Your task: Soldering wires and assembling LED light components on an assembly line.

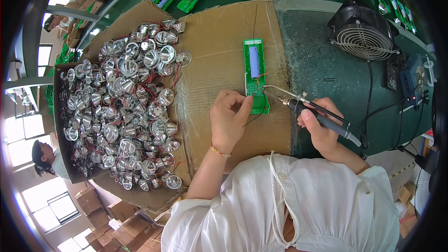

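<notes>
We are joining wires now. Our right hand (322, 128) grips the black soldering iron (322, 116); its tip touches the long green plastic tray with a blue battery (254, 72) on the cardboard. Our left hand (227, 119) pinches a thin black wire (254, 116). Next needs a steady tip

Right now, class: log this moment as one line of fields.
left hand: pinching thin wire at green tray | right hand: holding soldering iron, tip at circuit board | beside: pile of silver reflectors on cardboard
</notes>
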Demonstrator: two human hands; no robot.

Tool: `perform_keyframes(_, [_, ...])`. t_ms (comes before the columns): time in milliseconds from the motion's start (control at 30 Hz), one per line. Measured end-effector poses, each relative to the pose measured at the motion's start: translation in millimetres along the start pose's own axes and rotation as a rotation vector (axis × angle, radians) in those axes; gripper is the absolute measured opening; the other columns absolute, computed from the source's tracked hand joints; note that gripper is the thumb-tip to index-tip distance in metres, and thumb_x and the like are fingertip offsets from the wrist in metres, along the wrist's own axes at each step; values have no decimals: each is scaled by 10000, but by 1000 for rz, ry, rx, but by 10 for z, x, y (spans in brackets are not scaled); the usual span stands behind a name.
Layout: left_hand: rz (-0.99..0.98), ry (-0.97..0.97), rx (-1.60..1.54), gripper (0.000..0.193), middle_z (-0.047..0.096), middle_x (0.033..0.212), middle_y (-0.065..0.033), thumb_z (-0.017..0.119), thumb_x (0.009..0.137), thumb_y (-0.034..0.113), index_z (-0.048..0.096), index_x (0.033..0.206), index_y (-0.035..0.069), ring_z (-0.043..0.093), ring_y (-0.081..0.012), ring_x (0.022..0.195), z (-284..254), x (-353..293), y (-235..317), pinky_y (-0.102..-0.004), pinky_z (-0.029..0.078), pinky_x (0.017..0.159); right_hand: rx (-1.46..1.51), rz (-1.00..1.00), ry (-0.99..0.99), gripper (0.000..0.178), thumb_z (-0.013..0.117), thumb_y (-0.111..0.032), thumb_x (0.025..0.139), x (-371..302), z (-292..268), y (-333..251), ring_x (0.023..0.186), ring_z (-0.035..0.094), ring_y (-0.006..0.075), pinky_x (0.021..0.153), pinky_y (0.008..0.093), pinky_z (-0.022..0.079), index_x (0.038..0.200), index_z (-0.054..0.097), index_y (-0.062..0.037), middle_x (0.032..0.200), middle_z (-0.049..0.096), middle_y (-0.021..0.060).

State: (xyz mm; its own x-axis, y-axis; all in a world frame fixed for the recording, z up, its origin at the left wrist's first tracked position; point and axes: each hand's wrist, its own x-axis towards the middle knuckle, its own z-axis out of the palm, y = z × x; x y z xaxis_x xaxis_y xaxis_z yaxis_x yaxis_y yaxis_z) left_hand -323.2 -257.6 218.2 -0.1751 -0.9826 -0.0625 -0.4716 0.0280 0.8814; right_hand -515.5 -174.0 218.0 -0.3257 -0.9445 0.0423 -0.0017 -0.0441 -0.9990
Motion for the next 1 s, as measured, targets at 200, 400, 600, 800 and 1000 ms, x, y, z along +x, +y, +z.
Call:
perform_keyframes(200, [25, 18, 32, 140, 557, 768, -73, 673, 780, 115, 628, 748, -13, 563, -145, 617, -9, 2, -2, -254, 457, 572, 8, 5, -6, 165, 638, -100, 812, 5, -50, 6, 595, 578, 82, 544, 223, 471, 862, 527, 11, 674, 622, 67])
perform_keyframes(400, [272, 0, 385, 69, 617, 838, -115, 648, 772, 68, 661, 817, 18, 605, -162, 635, -119, -70, 145, -274, 468, 569, 11, 17, -9, 157, 638, -92, 812, -3, -68, 18, 593, 573, 77, 535, 220, 467, 859, 530, 12, 678, 622, 64])
perform_keyframes(600, [7, 29, 96, 98, 658, 764, -110, 650, 761, 47, 669, 857, 57, 645, -165, 672, -171, -131, 101, -267, 484, 583, 14, -3, -12, 161, 642, -94, 809, 2, -54, 16, 576, 567, 74, 520, 221, 462, 850, 532, 16, 667, 619, 58])
perform_keyframes(800, [-196, 58, -120, 69, 663, 715, -86, 682, 761, 71, 664, 807, 22, 614, -120, 589, -105, -95, 10, -238, 473, 565, -31, -32, -41, 173, 656, -109, 798, 21, -27, 40, 553, 560, 68, 505, 219, 453, 837, 537, 10, 635, 609, 47])
perform_keyframes(1000, [-65, 59, -62, 127, 607, 739, -44, 703, 760, 84, 631, 734, -17, 550, -83, 560, -21, -21, -16, -212, 437, 511, 22, 29, -38, 161, 650, -97, 801, 53, 26, 42, 563, 565, 71, 509, 217, 455, 831, 535, 11, 651, 613, 53])
